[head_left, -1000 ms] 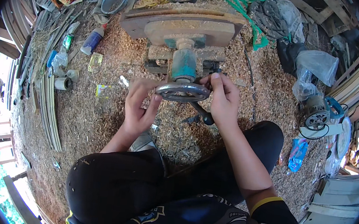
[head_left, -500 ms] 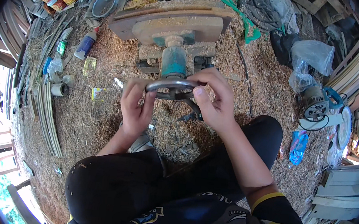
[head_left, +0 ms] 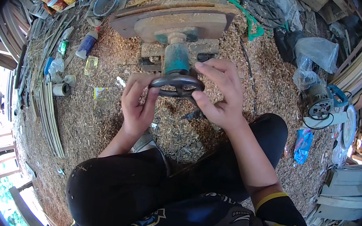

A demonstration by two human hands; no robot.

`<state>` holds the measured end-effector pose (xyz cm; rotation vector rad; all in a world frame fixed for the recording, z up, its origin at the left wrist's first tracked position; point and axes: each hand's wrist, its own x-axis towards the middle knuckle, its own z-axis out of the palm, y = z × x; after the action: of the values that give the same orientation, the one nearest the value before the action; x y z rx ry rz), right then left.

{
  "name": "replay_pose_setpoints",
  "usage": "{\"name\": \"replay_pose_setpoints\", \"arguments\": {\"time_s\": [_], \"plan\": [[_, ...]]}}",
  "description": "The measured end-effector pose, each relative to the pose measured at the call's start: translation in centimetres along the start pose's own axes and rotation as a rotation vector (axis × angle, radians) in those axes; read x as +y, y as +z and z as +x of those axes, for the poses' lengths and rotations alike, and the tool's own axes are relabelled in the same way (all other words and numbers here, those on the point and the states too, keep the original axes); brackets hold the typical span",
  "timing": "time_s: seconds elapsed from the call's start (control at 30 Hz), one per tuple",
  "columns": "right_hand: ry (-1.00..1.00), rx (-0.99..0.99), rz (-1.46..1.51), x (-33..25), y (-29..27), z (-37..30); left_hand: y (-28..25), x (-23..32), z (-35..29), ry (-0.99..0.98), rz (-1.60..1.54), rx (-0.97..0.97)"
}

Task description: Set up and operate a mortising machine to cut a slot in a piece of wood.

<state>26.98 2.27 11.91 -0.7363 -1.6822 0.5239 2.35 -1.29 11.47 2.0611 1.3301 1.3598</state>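
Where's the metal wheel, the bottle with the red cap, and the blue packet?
Metal wheel (head_left: 178, 88), head view: a spoke near its middle.
Bottle (head_left: 86, 45), head view: its blue middle.
Blue packet (head_left: 303, 146), head view: its middle.

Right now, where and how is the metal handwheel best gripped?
Probably by its round rim, from both sides: the rim spreads wider than the green housing, leaving room for fingers. The left hand pinches the left edge; the right hand is open at the right edge.

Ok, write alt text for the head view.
A person's left hand holds a dark metal handwheel by its rim; the right hand is open at its right side. Beyond is a teal cylindrical housing; wood shavings cover the ground.
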Motion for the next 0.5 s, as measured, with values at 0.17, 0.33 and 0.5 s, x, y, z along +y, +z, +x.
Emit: {"name": "replay_pose_setpoints", "arguments": {"time_s": [0.17, 0.33, 0.5], "plan": [[-0.021, -0.129, -0.127, 0.0, 0.8, -0.8, -0.1, 1.6, 2.7, 0.192, 0.040, -0.037], [0.113, 0.022, 0.058, 1.3, 0.4, -1.3, 0.4, -0.8, -0.7, -0.085, -0.090, 0.053], [0.029, -0.020, 0.086, 0.3, -0.1, 0.4, -0.7, 0.4, 0.8, 0.020, 0.109, -0.068]]}}
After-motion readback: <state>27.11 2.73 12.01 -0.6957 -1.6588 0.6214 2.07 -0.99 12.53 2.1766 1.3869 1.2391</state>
